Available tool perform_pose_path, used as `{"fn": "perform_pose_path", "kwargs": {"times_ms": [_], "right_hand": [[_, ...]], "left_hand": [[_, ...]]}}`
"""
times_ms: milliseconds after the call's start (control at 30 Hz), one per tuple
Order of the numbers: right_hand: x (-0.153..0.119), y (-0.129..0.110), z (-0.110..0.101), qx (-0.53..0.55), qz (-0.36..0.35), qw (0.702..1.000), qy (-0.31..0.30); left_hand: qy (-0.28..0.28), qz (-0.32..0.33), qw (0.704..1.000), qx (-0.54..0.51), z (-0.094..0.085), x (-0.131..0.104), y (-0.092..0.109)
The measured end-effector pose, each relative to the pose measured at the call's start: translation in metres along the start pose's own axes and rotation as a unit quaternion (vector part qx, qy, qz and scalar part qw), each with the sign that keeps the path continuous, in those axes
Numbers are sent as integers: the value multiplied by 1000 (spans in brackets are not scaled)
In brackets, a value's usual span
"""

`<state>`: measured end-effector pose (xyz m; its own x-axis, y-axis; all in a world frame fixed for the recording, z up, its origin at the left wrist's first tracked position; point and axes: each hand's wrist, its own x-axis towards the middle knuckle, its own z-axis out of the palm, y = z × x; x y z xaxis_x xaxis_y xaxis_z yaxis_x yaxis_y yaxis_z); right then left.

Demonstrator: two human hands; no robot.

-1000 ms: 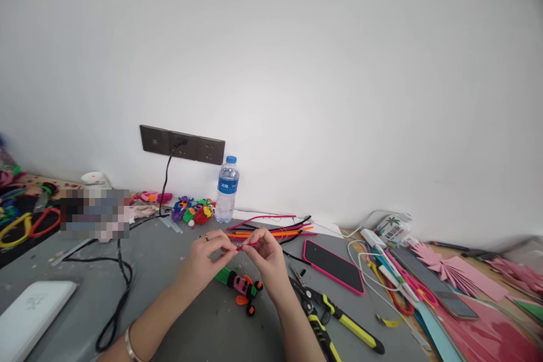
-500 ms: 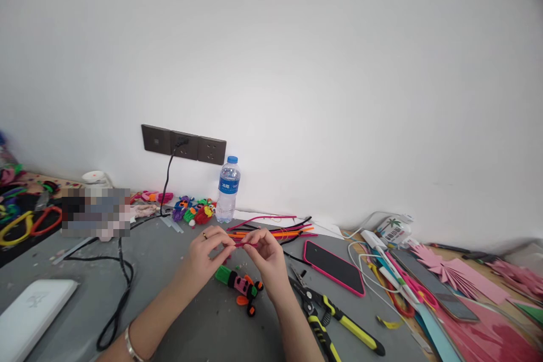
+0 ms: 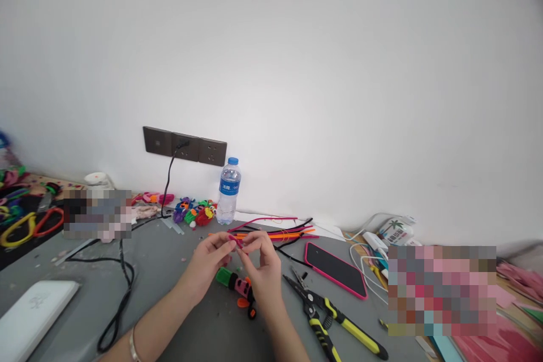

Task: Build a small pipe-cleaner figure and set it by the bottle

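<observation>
A short magenta pipe cleaner is pinched between my two hands above the grey table. My left hand grips one side of it between thumb and forefinger. On its other side, the thumb and fingertips of my right hand close on it. Below them lies a pipe-cleaner figure in green, black, pink and orange, partly covered by my right hand. Just behind my hands is a bundle of orange, magenta and black pipe cleaners.
Yellow-and-black pliers lie to the right, near a pink-rimmed phone. A water bottle stands by the wall beside colourful pipe-cleaner figures. At left are a black cable and a white box-like device.
My hands have drawn closer together and turned around the magenta pipe cleaner, which looks more bunched up now. My right hand covers more of the figure below.
</observation>
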<state>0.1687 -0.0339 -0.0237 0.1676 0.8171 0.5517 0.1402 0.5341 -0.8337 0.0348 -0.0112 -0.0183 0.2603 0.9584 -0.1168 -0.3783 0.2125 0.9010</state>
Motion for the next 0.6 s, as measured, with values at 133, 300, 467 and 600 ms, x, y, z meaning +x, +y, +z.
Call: {"fn": "perform_pose_path", "kwargs": {"times_ms": [133,300,467,600], "right_hand": [[-3,-1,2,-65,-48,997,12],[-3,-2,2,-87,-77,993,-12],[-2,-4,-1,-58,-35,997,-37],[0,-2,-6,-17,15,999,-33]], "left_hand": [[-20,-45,996,-76,2,1,-2],[-6,-55,995,-85,4,0,-2],[-2,-34,999,-28,0,2,-1],[1,-20,1000,-6,-3,3,-1]]}}
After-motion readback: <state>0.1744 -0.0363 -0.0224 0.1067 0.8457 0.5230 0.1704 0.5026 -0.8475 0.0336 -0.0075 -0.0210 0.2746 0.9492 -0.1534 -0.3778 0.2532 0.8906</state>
